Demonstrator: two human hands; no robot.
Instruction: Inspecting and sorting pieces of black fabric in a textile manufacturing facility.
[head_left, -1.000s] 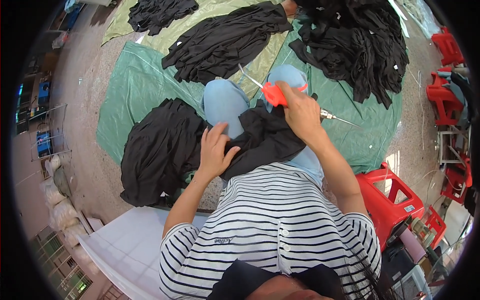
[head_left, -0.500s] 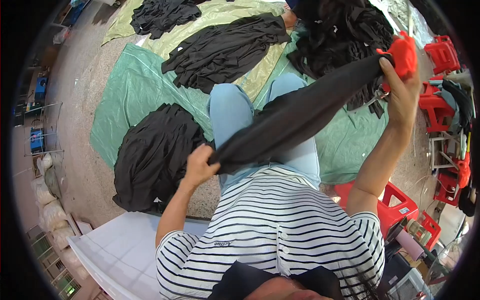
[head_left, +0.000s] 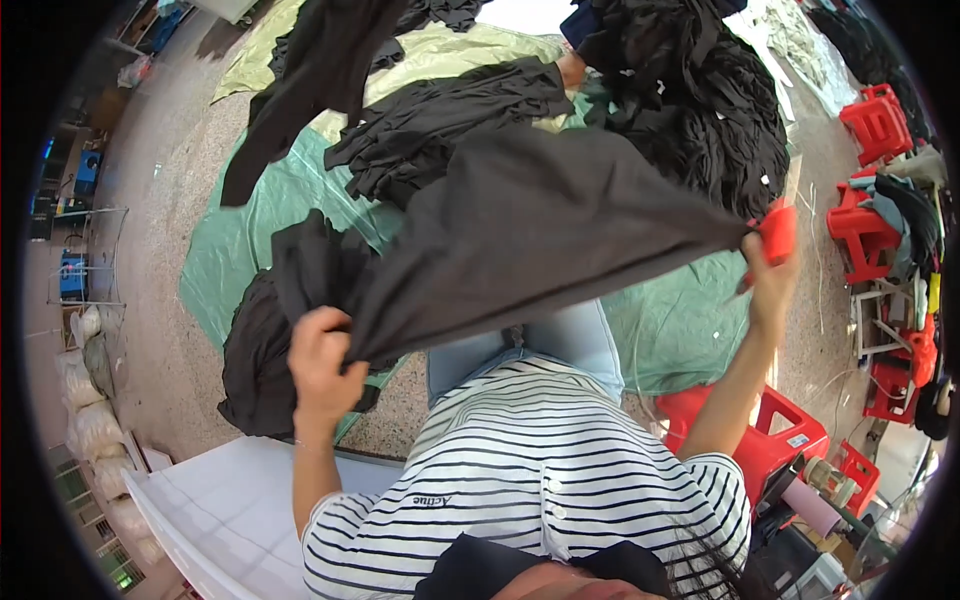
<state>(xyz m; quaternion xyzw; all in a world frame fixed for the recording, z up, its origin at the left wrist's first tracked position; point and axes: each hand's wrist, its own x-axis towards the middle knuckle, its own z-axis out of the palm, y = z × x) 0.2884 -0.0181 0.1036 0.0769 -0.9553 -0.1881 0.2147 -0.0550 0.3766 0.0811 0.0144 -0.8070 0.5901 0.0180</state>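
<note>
A black garment (head_left: 540,210) is stretched between my two hands, spread out above my knees. At its lower left edge, my left hand (head_left: 325,365) is closed on the cloth. My right hand (head_left: 770,275) pinches the garment's right corner. A bright red thing (head_left: 778,232), whose kind I cannot make out, is also at the right hand's fingers. Next to my left hand lies a heap of black clothes (head_left: 255,350), partly hidden by a raised fold of dark cloth. Another dark cloth piece (head_left: 310,80) hangs blurred at the upper left; what holds it is out of sight.
Green sheeting (head_left: 670,320) covers the floor ahead. A flat black pile (head_left: 470,105) and a large black heap (head_left: 690,90) lie beyond it. Red stools (head_left: 875,125) stand along the right, with one (head_left: 780,420) beside me. A white panel (head_left: 230,500) is at the lower left.
The garment has gone from a twisted length to a spread sheet. My right hand has come down, and my left hand has moved left. A dark cloth piece has appeared at the upper left.
</note>
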